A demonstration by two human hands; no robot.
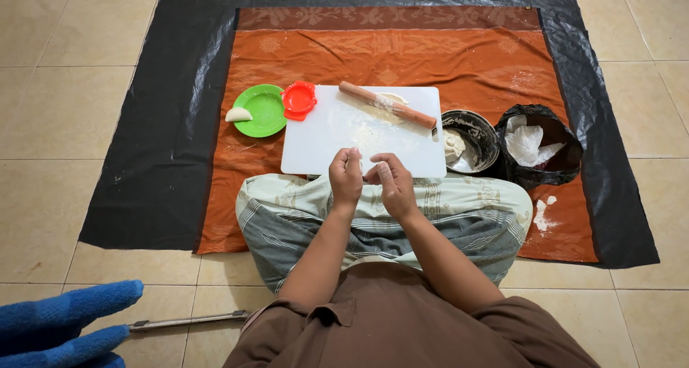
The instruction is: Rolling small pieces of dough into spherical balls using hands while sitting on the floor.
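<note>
Hands, left hand (pixel 346 176) and right hand (pixel 392 181), loosely curled, meet over white board (pixel 316 138).

Tiled floor (pixel 43 124), black plastic sheet (pixel 165 160), perhaps plastic

A black plastic bag (pixel 540 149) sits to the right of the white cutting board (pixel 337 135), just past the dark round bowl (pixel 474 135). The bag is open at the top and looks round. Inside it lies a crumpled white plastic wrapper (pixel 524 142). No labels, signs or screens show.
</note>
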